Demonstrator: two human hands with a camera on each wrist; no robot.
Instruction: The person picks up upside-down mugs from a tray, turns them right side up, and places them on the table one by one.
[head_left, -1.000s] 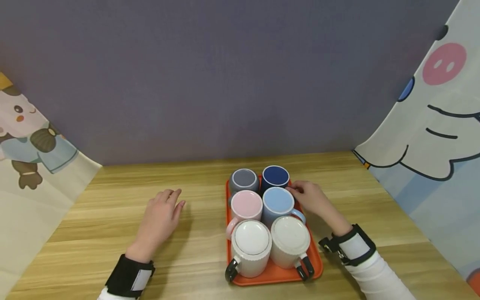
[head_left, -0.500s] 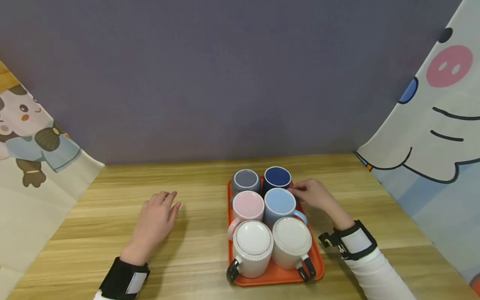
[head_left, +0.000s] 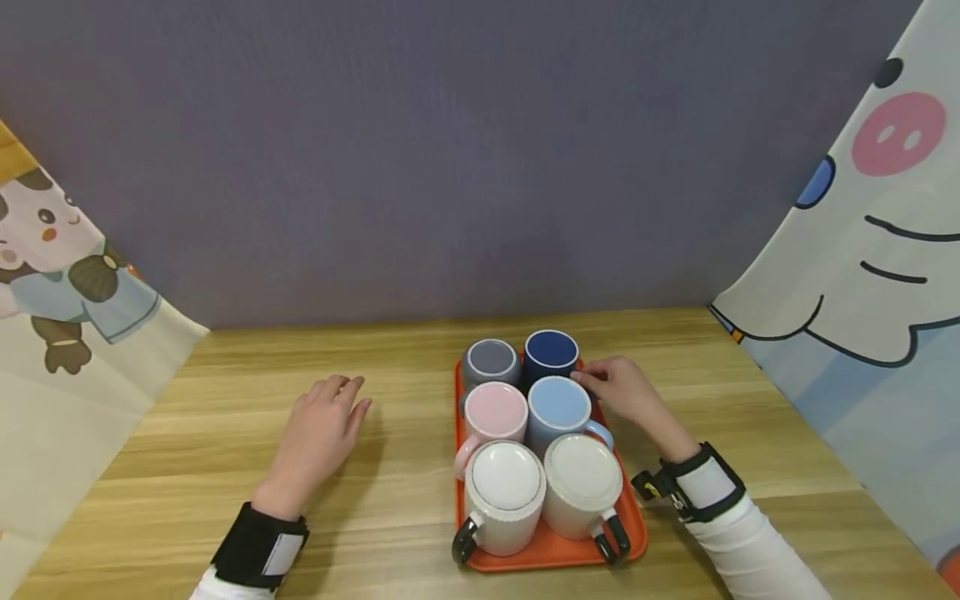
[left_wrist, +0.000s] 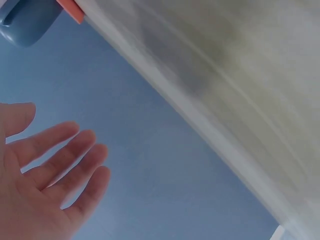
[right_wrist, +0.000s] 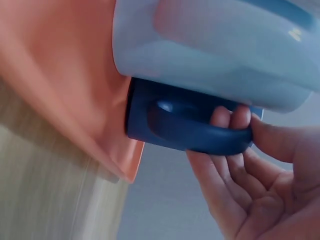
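Navy mug (head_left: 551, 349) (handle (right_wrist: 192, 135) gripped), slightly shifted

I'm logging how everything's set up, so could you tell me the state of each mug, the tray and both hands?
Navy mug: upside down, handle gripped
Gray mug: upside down
Pink mug: upside down
Light blue mug: upside down
Left white mug: upside down
Right white mug: upside down
Tray: flat, loaded with mugs
Left hand: holding nothing, fingers relaxed
Right hand: fingers curled round navy mug's handle
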